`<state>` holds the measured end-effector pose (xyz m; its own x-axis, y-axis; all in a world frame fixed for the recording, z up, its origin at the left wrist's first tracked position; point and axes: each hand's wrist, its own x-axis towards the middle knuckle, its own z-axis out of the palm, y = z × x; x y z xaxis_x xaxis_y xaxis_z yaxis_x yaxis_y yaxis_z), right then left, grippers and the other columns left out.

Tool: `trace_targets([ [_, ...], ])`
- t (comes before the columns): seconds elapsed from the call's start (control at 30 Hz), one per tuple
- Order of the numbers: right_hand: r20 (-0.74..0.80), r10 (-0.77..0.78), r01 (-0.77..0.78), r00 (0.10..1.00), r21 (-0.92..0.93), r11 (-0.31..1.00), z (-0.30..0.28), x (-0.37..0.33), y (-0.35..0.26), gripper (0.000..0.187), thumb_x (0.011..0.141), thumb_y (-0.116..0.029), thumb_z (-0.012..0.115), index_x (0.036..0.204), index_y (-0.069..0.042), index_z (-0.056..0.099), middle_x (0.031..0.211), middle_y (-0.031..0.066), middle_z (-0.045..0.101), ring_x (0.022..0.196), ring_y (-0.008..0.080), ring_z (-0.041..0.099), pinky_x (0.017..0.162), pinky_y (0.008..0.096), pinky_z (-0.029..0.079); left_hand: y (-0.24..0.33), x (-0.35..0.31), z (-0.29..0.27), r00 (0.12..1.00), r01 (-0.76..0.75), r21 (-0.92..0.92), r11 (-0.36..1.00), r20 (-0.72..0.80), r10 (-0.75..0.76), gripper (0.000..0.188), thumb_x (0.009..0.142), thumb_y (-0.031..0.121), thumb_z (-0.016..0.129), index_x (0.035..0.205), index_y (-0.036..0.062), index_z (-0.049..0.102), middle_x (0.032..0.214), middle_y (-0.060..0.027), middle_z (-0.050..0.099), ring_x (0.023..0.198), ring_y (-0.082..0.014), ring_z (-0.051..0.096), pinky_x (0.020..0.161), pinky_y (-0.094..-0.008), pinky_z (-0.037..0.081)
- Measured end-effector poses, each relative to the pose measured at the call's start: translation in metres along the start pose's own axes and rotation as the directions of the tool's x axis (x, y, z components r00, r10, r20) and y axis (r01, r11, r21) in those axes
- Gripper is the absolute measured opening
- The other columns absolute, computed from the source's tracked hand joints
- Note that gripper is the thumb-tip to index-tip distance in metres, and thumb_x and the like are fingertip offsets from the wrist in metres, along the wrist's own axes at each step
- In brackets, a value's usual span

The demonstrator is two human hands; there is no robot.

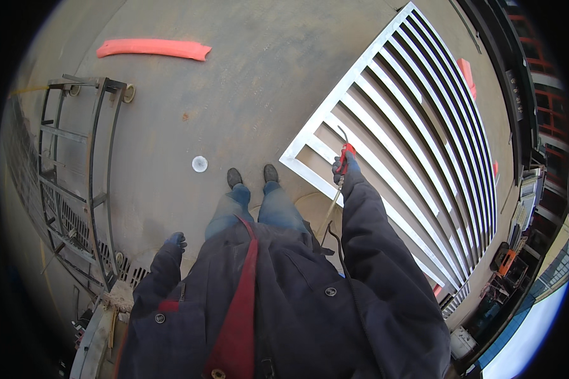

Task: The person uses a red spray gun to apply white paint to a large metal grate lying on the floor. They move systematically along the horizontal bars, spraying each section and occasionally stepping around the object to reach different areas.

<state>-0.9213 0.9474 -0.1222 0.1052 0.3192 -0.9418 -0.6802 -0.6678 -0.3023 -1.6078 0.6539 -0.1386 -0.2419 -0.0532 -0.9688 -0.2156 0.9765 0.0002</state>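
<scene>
My gloved right hand [349,165] is wrapped round the red handle of an air blow gun [347,151]. Its thin bent nozzle points forward, over the near left part of a white metal slatted frame [354,106]. A thin pale hose [330,205] runs from the gun's base back toward my body. Low at my left side hangs my left hand [176,240], also gloved, loosely open with nothing visible in it. The slatted frame has straight edges on its left and long bars that look curved in this view.
A wheeled metal rack [88,158] stands at the left. One salmon-coloured padded piece [155,48] lies on the grey floor ahead; others show by the frame's far edge. A pale round disc [200,164] lies left of my boots. Tools and stacked material [518,227] line the right.
</scene>
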Motion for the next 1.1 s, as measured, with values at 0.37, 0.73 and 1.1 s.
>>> trace_targets([
  [0.37, -0.048, -0.072, 0.072, 0.996, -0.002, 0.997, -0.018, 0.052, -0.102, 0.039, 0.096, -0.035, 0.067, 0.103, 0.000, 0.052, 0.075, 0.0081, 0.051, 0.050, 0.0159, 0.046, 0.043, 0.0310, 0.040, 0.007, -0.033, 0.078, 0.999, -0.039, 0.023, 0.999, -0.037, 0.040, 0.028, 0.096, 0.032, 0.058, 0.120, 0.0175, 0.064, 0.102, -0.0028, 0.065, 0.079, -0.0205, 0.062, 0.063, -0.0385, 0.047],
  [0.73, 0.034, -0.013, 0.012, 0.999, 0.008, 1.000, -0.027, 0.085, -0.155, 0.038, 0.097, -0.039, 0.067, 0.109, -0.006, 0.050, 0.074, 0.0099, 0.054, 0.049, 0.0169, 0.048, 0.040, 0.0321, 0.039, -0.003, -0.105, 0.140, 0.979, -0.201, 0.033, 0.979, 0.035, 0.200, 0.029, 0.096, 0.033, 0.058, 0.118, 0.0146, 0.064, 0.099, -0.0046, 0.064, 0.077, -0.0195, 0.062, 0.060, -0.0351, 0.046],
  [1.1, -0.023, -0.069, 0.071, 0.997, 0.161, 0.984, -0.050, 0.112, -0.226, 0.038, 0.099, -0.038, 0.063, 0.112, -0.004, 0.053, 0.081, 0.0128, 0.058, 0.051, 0.0162, 0.050, 0.042, 0.0307, 0.042, 0.035, -0.135, 0.180, 0.950, -0.309, 0.107, 0.945, -0.005, 0.311, 0.028, 0.097, 0.032, 0.058, 0.116, 0.0124, 0.063, 0.098, -0.0049, 0.065, 0.074, -0.0181, 0.061, 0.057, -0.0341, 0.044],
])
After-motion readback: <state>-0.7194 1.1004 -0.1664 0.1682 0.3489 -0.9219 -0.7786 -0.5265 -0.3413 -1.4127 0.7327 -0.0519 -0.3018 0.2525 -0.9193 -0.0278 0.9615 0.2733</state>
